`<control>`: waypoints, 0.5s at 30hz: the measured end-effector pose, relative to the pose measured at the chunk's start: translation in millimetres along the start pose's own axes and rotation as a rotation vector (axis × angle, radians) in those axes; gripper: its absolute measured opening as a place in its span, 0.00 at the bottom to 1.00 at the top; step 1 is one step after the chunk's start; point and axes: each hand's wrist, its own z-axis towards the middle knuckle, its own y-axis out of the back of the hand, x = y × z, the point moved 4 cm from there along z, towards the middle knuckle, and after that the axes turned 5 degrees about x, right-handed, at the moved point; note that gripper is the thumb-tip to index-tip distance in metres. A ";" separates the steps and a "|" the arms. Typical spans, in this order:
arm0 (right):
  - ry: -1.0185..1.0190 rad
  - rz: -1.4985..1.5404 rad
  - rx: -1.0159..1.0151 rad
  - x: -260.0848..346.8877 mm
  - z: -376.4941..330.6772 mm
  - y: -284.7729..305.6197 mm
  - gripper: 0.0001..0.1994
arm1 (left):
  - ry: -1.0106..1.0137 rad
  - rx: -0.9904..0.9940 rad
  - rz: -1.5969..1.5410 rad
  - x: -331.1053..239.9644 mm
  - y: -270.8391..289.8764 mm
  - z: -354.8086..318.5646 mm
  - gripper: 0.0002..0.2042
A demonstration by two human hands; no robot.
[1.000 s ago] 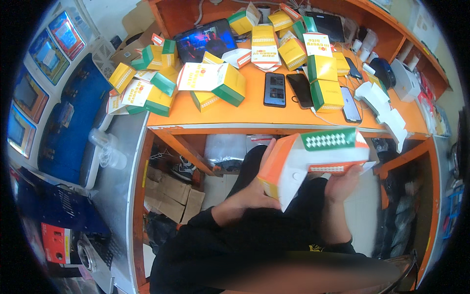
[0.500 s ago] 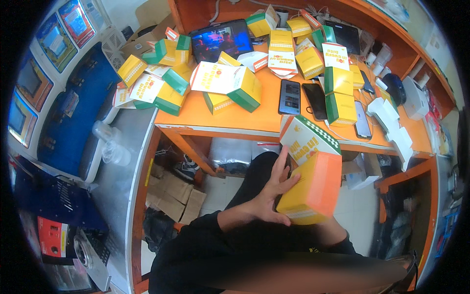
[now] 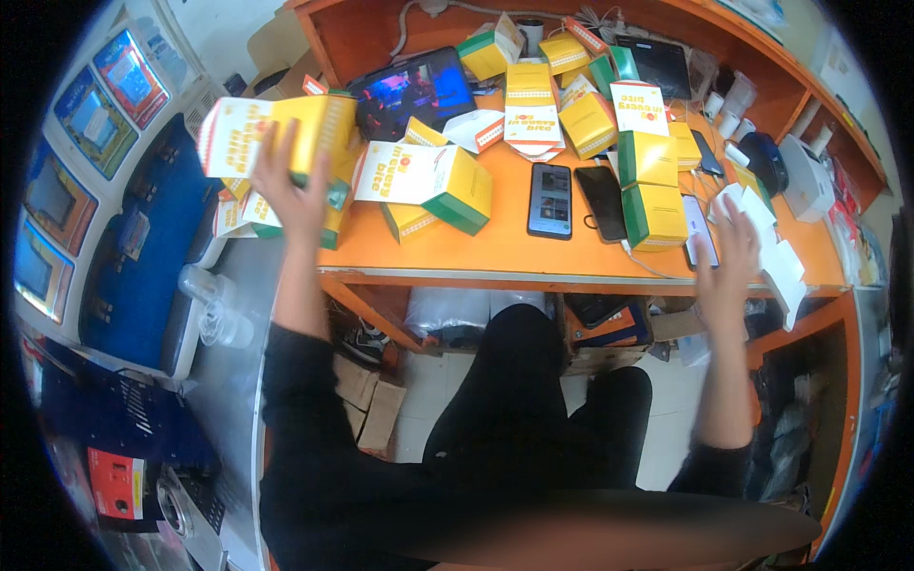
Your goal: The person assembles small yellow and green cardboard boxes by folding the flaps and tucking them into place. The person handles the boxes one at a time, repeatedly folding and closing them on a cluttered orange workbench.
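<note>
My left hand (image 3: pixel 288 186) holds a folded yellow-and-white paper food box (image 3: pixel 319 143) over the heap at the desk's left end. The fingers lie across the join of its white flap and yellow side; the thumb's grip is partly hidden. Beneath it, other green, yellow and white boxes (image 3: pixel 338 195) are partly covered. Over the desk's right front edge, my right hand (image 3: pixel 728 262) is raised with fingers apart and nothing in it, slightly blurred. It is nearest to a white unfolded card piece (image 3: pixel 783 271) and a phone (image 3: pixel 702 233) lying behind it.
On the orange desk (image 3: pixel 519 252) lie more boxes (image 3: pixel 464 200), stacked boxes (image 3: pixel 654 217) and two dark phones (image 3: pixel 550 202) (image 3: pixel 600 200). A tablet (image 3: pixel 414 92) with a lit screen leans at the back. Clear plastic cups (image 3: pixel 224 319) rest on the metal counter to the left.
The box has moved from above my lap to the left heap in my left hand. My right hand has let go of it and swung right, up to the desk edge.
</note>
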 end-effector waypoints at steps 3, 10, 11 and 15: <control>-0.138 0.011 0.088 -95.4 18.0 -24.6 0.22 | 0.092 0.123 0.190 79.8 -14.9 30.6 0.26; -0.406 0.439 0.686 -217.6 -0.3 -74.4 0.17 | 0.395 0.416 0.401 164.0 -37.3 41.0 0.27; -0.388 0.416 0.649 -222.1 1.4 -74.5 0.16 | 0.406 0.430 0.442 165.3 -38.3 40.8 0.28; -0.440 0.455 0.571 -229.1 11.5 -76.2 0.11 | 0.441 0.453 0.447 157.4 -37.1 42.3 0.29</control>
